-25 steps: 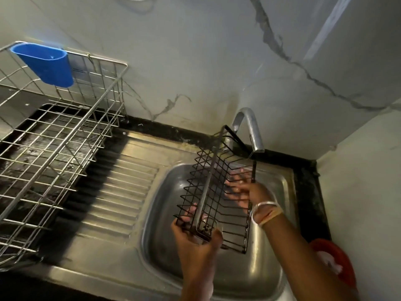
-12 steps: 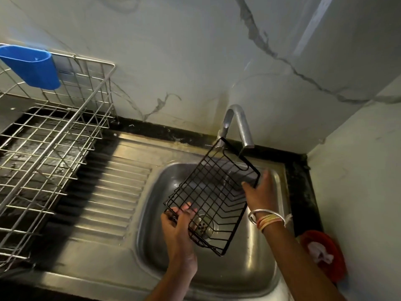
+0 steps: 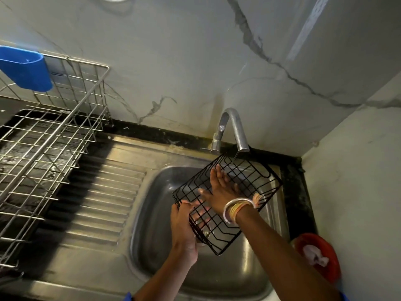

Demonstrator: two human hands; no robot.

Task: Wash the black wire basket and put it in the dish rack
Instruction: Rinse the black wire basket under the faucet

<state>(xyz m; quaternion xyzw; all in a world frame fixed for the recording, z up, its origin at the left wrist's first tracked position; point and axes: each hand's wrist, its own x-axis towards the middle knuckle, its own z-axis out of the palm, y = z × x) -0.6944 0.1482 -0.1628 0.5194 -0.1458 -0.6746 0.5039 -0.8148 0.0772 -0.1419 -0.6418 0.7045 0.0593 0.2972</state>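
Observation:
The black wire basket (image 3: 249, 183) hangs tilted over the steel sink (image 3: 165, 253), its far edge just under the tap (image 3: 235, 129). My left hand (image 3: 184, 227) grips its near left edge, thumb on top and fingers underneath. My right hand (image 3: 219, 190) lies flat inside the basket with straight, spread fingers pressing on the wires. The silver wire dish rack (image 3: 54, 144) stands at the left on the black counter.
A blue plastic holder (image 3: 26, 68) hangs on the rack's back rim. A ribbed steel drainboard (image 3: 97, 203) lies between rack and sink. A red bowl (image 3: 319, 255) with something white in it sits at the right, by the wall corner.
The basket has turned from nearly upright to a flatter tilt. My right hand left the far right rim and now lies flat inside it. My left hand kept its hold.

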